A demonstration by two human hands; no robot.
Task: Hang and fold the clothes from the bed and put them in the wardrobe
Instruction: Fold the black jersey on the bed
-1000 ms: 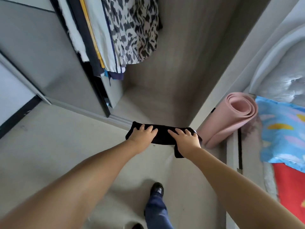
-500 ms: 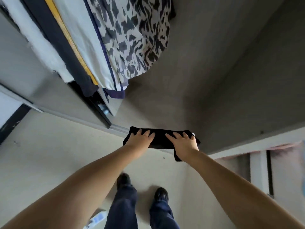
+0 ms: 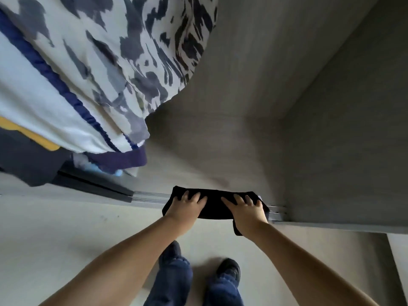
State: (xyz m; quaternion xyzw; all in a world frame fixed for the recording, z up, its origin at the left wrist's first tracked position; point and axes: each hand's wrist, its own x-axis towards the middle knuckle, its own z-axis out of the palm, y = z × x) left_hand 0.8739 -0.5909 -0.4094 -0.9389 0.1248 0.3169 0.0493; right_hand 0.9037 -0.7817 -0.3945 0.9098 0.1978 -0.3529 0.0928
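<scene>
Hanging clothes (image 3: 92,69) nearer; black garment (image 3: 215,204) crosswise

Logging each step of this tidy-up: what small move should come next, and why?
Probably carry the folded black garment forward and set it on the wardrobe floor: left hand and right hand grip it right above the door track.

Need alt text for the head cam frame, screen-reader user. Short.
Seen from above, a person's left hand and right hand hold a folded black garment at the open wardrobe's sliding-door track. Patterned hanging clothes fill the upper left, above the bare wardrobe floor. The person's jeans and dark shoes show below.
</scene>
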